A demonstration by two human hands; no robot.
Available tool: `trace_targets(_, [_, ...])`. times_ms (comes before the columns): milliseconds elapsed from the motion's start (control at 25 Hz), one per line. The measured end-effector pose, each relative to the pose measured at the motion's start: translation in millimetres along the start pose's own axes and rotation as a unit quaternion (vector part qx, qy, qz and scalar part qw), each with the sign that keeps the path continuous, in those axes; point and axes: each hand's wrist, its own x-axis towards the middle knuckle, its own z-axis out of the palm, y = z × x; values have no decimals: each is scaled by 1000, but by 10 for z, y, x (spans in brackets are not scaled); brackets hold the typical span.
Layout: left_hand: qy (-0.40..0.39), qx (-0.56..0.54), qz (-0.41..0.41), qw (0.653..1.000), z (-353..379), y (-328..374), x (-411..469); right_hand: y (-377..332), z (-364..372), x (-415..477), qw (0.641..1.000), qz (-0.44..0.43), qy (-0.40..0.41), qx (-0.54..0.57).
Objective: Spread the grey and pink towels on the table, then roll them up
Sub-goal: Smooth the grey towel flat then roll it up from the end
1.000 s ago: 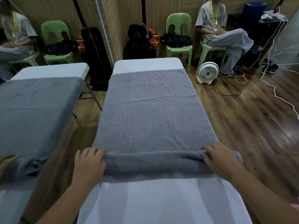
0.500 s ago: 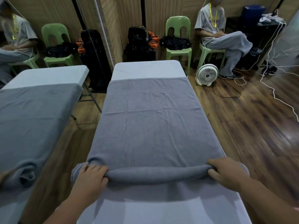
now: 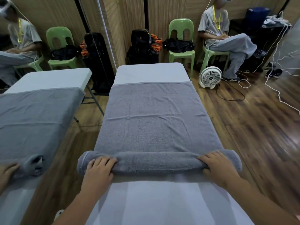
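Rolling is well under way in the head view. The grey towel (image 3: 152, 120) lies flat along the desk (image 3: 162, 205), with its far hem just short of the desk's far edge. Its near end is wound into a roll (image 3: 159, 161) that lies square across the desk.

Half a second ago that roll was a thin cord; now it is clearly fatter. Its ends bulge out past both your hands and over the desk's side edges.

Your left hand (image 3: 99, 169) sits near the roll's left end and your right hand (image 3: 219, 166) near its right end. On both, the fingers (image 3: 103, 160) are curled over the top of the roll and grip it, palms behind.

Bare desk shows between the roll and the near edge. Most of the towel is still flat ahead of you, so I judge this roll under halfway done. Push both ends evenly, or it may run crooked.

The pink towel cannot be made out here, so its spreading and rolling seem yet to come.
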Motion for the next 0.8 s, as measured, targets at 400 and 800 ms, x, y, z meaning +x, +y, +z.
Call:
trace_targets(400, [-43, -20, 25, 999, -180, -31, -161, 142, -398, -230, 987, 35, -84, 129])
trace_targets(800, [-37, 29, 25, 999, 80, 46, -101, -80, 155, -226, 999, -2, 42, 26])
